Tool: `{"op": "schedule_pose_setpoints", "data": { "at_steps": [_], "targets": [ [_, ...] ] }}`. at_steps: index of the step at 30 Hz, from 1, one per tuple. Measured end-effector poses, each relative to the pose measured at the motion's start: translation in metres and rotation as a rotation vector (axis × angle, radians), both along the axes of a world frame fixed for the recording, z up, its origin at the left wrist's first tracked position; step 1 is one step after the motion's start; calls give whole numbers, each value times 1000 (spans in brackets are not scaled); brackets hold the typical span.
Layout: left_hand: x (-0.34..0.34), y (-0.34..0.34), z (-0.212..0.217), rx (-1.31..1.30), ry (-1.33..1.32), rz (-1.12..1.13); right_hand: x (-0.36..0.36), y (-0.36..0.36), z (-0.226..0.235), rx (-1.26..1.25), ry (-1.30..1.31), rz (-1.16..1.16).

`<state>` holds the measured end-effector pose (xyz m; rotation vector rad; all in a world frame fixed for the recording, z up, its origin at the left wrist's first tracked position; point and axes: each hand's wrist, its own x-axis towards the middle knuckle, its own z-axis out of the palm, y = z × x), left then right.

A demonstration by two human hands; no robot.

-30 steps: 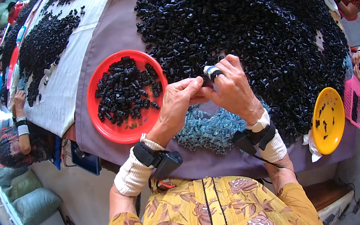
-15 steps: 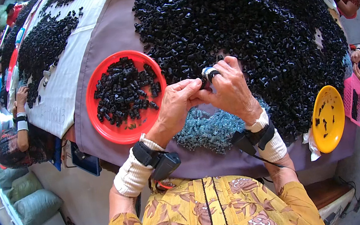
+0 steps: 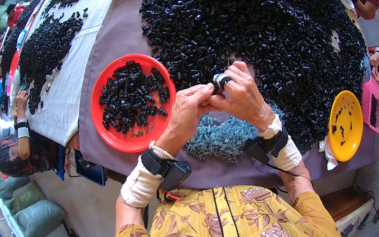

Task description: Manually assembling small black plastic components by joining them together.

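My left hand [image 3: 189, 108] and my right hand [image 3: 243, 95] meet fingertip to fingertip at the near edge of a broad heap of small black plastic parts [image 3: 233, 18]. Between their pinched fingers is a small black plastic part [image 3: 215, 88], mostly hidden by the fingertips. Tape or a band wraps a finger of the right hand. Below the hands lies a pile of small bluish metal springs [image 3: 217, 139]. To the left, a red plastic plate [image 3: 103, 131] holds many black parts, apparently put together.
At the right stand a yellow plate [image 3: 348, 143] with a few black pieces and a pink basket [image 3: 377, 105]. A white-covered table [image 3: 70, 77] with more black heaps adjoins on the left. Other people sit at the left and right. Purple cloth [image 3: 92, 54] covers my table.
Both hands stay nearly in place, still pinched together. The fingers have shifted only slightly around the black part.
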<state>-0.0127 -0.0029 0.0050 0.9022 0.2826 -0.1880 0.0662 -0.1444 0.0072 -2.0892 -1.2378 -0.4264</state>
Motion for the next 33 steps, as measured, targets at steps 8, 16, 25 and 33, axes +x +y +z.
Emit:
{"op": "schedule_pose_setpoints", "data": {
  "at_steps": [8,16,25,33],
  "targets": [
    [-2,2,-1,14,9,-23,2,0,-2,-3,-35,63],
    [-2,5,1,172,-18,-21,9,-6,8,-82,50,70],
    [-17,76,-3,115,4,555,37,-57,0,-292,74,-256],
    [-42,102,-12,105,142,591,37,-55,-26,-415,9,-236]
  ]
}}
